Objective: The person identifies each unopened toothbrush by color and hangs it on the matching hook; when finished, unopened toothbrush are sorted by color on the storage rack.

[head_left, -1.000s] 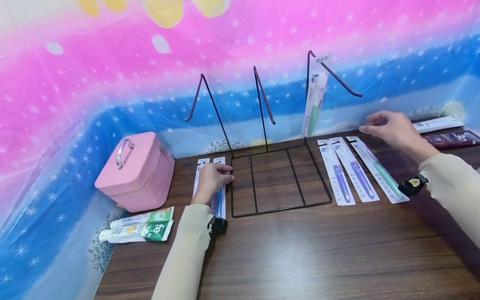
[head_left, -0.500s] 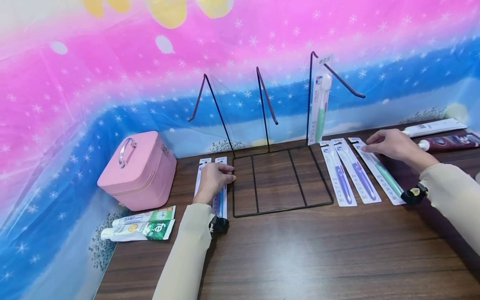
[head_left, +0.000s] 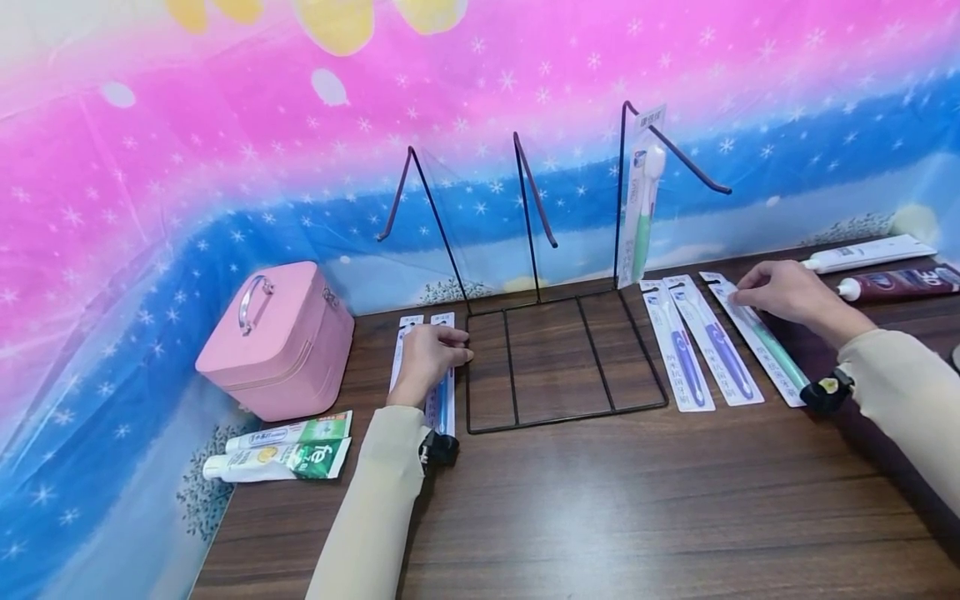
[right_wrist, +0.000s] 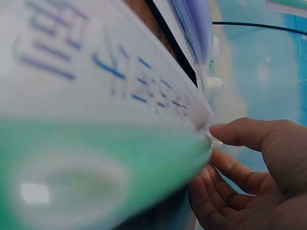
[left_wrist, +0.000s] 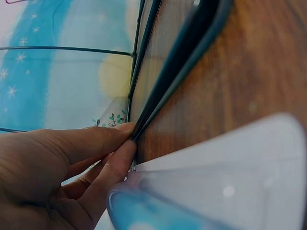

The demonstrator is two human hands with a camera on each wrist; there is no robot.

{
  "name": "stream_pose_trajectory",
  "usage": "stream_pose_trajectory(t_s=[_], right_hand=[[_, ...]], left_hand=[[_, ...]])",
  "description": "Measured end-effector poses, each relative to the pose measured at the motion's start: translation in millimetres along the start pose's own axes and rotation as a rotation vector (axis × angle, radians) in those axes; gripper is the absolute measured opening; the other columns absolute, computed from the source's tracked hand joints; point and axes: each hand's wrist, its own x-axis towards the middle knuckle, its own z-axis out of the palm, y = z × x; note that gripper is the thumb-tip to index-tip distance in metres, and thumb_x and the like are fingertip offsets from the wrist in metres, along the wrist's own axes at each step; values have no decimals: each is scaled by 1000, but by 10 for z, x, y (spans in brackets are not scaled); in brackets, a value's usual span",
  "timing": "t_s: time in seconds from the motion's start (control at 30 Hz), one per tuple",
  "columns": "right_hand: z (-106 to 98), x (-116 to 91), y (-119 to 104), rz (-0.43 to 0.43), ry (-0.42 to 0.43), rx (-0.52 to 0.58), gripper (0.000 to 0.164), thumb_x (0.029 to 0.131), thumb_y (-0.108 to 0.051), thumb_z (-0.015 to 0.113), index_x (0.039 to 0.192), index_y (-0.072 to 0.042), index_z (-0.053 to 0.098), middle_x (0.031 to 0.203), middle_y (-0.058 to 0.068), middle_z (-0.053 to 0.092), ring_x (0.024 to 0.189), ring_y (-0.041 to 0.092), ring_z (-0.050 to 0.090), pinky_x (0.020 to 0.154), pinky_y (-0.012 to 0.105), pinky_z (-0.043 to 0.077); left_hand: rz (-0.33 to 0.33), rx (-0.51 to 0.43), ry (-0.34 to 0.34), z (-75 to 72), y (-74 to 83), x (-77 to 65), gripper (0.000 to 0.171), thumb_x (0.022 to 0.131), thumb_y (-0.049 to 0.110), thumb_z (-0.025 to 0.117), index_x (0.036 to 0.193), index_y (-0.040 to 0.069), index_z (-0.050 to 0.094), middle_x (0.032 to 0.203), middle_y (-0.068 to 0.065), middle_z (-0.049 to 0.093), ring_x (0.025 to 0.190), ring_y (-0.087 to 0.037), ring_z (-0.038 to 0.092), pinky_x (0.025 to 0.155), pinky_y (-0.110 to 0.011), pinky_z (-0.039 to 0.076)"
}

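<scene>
My left hand pinches the left side of a black wire display rack between thumb and index finger, as the left wrist view also shows. Under and beside that hand lie two packaged toothbrushes, one with a blue handle. My right hand has thumb and index finger at the edges of a packaged green toothbrush, pinching it near its upper part. Two packaged purple toothbrushes lie to its left. Another packaged green toothbrush hangs on the rack's right hook.
A pink case with a metal handle stands at the left. Two toothpaste tubes lie in front of it. At the far right rest a white tube and a dark red tube. A patterned cloth backs the table.
My right hand has come left and down from beside the toothbrushes onto the nearest green one, which now sits slightly tilted. My left hand has stayed on the rack.
</scene>
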Motion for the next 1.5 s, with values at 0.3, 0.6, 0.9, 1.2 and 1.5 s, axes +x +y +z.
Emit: stream_pose_trajectory(t_s=[0.3, 0.6, 0.9, 1.2, 1.5], right_hand=[[-40, -67, -10, 37, 16, 48, 59, 90, -49, 62, 116, 4, 58, 114, 27, 56, 93, 37, 58, 75, 52, 45], [-189, -196, -180, -19, 75, 88, 65, 89, -56, 60, 117, 2, 56, 110, 28, 61, 89, 35, 65, 77, 51, 45], [-382, -403, -431, -140, 206, 129, 60, 87, -50, 68, 118, 0, 57, 111, 23, 62, 83, 16, 60, 63, 26, 45], [-541, -654, -686, -198, 229, 287, 57, 83, -40, 76, 127, -7, 59, 100, -5, 66, 84, 1, 62, 65, 18, 46], [-572, -868, -931, -303, 290, 366, 46, 84, -26, 78, 124, -13, 60, 101, 0, 65, 85, 6, 63, 64, 13, 46]], left_hand=[[-6, -9, -11, 4, 12, -15, 22, 84, 11, 77, 106, 10, 75, 93, -3, 71, 79, -17, 66, 69, -35, 52], [-6, -12, -8, -16, 12, -25, 22, 84, 10, 77, 106, 9, 75, 91, -4, 71, 79, -17, 66, 69, -35, 52], [5, -3, 2, -3, 4, -25, 21, 84, 10, 77, 105, 9, 75, 96, -4, 71, 79, -17, 65, 68, -34, 52], [-5, -8, -4, -12, 17, -13, 21, 84, 11, 77, 105, 10, 76, 95, -3, 71, 80, -17, 65, 69, -35, 52], [1, 4, -9, -21, 13, -18, 21, 84, 12, 77, 106, 10, 75, 91, -2, 71, 79, -16, 65, 67, -34, 51]])
